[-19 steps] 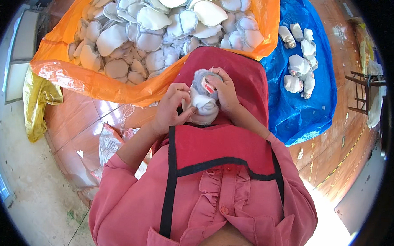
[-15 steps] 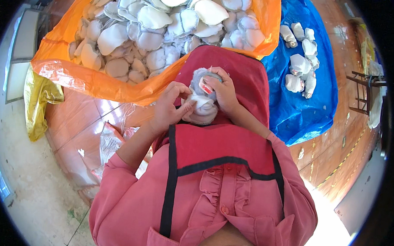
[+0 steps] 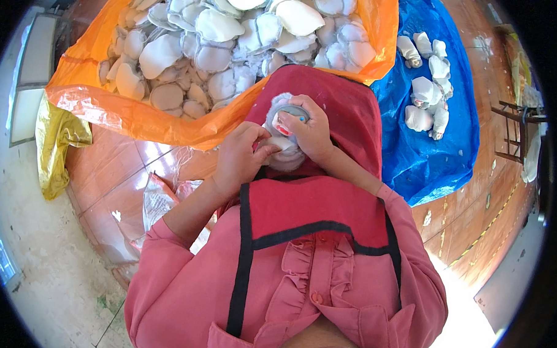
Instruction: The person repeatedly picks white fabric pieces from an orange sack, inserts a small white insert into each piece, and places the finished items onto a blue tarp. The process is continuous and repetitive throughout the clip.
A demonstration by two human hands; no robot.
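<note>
Left fingers point(image 3: 254, 132) pinched, right fingers point(image 3: 309, 106) curled, both on plush point(image 3: 286, 161).

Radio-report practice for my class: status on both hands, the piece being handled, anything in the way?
Left hand pinching white fabric; right hand gripping the grey plush piece. Piece held over red cloth. No obstruction visible at hands.

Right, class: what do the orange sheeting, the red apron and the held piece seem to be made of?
Orange sheeting: probably thin plastic, glossy, as its crinkles catch bright glints. Red apron: seemingly matt cloth, draping softly without shine. Held piece: likely plush fabric with a napped finish, judging by its fuzzy edge.
</note>
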